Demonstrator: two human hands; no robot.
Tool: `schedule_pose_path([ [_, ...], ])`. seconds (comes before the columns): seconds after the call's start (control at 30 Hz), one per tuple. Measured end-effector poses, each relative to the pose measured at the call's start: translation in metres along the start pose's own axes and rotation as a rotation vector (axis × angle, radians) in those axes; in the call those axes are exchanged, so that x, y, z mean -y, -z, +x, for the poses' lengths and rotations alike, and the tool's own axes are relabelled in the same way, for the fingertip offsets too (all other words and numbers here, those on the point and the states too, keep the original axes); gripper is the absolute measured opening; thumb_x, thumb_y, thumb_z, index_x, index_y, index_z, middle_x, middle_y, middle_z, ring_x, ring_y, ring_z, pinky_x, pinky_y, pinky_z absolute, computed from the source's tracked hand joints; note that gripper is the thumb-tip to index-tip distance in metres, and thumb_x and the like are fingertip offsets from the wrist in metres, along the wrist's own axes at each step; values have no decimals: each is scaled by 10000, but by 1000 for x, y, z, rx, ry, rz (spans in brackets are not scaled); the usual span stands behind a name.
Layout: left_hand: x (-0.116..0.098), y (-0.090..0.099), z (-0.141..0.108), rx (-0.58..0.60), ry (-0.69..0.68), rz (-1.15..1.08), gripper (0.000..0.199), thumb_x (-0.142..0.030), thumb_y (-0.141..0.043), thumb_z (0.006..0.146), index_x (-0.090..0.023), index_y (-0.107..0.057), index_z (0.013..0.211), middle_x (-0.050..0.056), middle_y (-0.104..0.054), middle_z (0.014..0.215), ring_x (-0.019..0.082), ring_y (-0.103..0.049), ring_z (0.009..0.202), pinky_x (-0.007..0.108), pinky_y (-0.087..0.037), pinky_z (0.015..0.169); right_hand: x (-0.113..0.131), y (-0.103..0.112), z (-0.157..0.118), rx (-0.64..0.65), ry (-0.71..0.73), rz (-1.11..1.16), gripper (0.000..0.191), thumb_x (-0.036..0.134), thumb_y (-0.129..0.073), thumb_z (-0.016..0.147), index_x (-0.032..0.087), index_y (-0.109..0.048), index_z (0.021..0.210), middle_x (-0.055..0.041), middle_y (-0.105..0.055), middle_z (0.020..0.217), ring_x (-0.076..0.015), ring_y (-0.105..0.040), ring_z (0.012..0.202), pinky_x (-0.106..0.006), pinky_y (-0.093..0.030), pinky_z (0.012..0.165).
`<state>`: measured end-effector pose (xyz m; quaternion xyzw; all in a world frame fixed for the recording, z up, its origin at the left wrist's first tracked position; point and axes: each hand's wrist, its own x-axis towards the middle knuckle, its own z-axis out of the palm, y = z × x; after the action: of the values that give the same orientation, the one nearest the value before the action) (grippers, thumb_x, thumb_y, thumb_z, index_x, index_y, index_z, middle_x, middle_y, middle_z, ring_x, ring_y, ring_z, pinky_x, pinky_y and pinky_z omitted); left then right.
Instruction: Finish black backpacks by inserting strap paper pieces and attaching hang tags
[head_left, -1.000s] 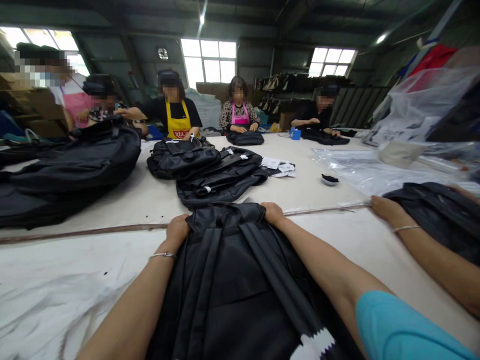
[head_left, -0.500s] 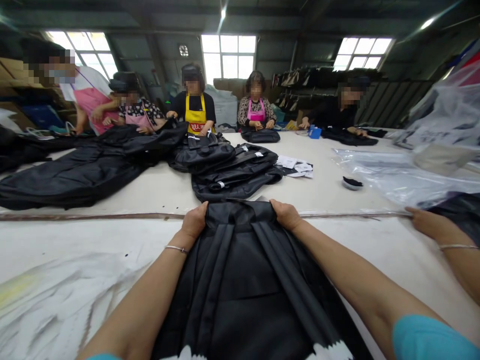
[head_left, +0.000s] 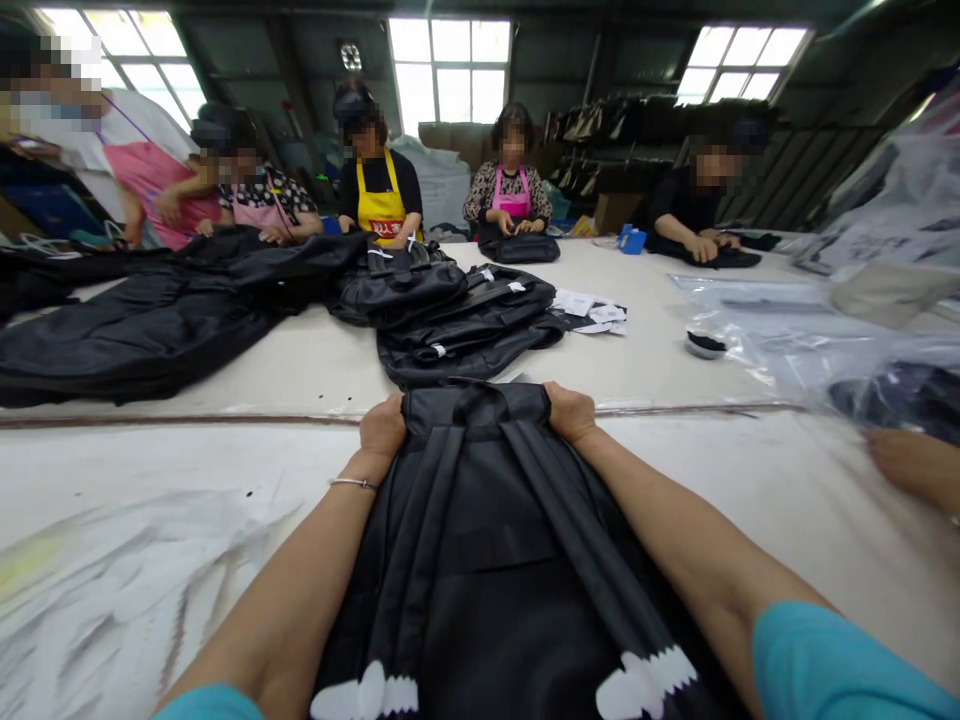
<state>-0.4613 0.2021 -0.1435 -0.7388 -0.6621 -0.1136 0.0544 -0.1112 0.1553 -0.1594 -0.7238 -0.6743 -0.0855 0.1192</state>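
At the lower middle of the head view, a black backpack (head_left: 495,640) lies with its strap side up, its top edge toward the middle of the frame. The left hand (head_left: 383,425) has its fingers clamped on the top left corner; the right hand (head_left: 571,410) has its fingers clamped on the top right corner. Two shoulder straps (head_left: 581,540) run down toward the bottom edge, where a left white piece (head_left: 365,692) and a right white piece (head_left: 646,682), both tooth-edged, sit across them. A bracelet (head_left: 354,483) circles the left wrist. Just beyond the backpack, at the frame's centre, a pile of black bags (head_left: 465,325) rests on the pale desk (head_left: 652,385), with white tags (head_left: 592,308) beside it. Right of centre stands a small bowl (head_left: 705,345) with dark contents, near clear plastic sheeting (head_left: 757,310). At the right edge is a co-worker's blurred hand (head_left: 911,460); its fingers' state I cannot tell. Crumpled white sheeting (head_left: 112,580) fills the lower left.
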Motion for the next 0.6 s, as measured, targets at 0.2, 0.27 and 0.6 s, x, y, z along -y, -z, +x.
schedule_pose_path([
  [0.2,-2,13,2,96,12,10,330,-197,-333,919,-135,-633,1041,163,-708,926,265,-671,867,313,-463,695,-3,9,1,51,-22,46,290,171,-410,895,151,-680,1000,-135,-722,884,-243,-656,829,-291,-404,696],
  [0.27,5,27,7,174,-23,6,294,-224,-400,890,-159,-657,1018,138,-718,952,253,-672,888,305,-477,717,-11,16,1,99,29,97,273,180,-455,874,171,-687,1019,-108,-728,938,-232,-656,882,-290,-440,744],
  [0.6,-8,117,-117,136,-489,-56,593,-512,-378,938,-180,-414,1429,131,-340,1536,308,-260,1430,498,-297,1119,-23,140,-149,107,404,467,625,466,-293,988,180,-195,1535,-109,-205,1592,-270,-218,1453,-485,-266,1159],
])
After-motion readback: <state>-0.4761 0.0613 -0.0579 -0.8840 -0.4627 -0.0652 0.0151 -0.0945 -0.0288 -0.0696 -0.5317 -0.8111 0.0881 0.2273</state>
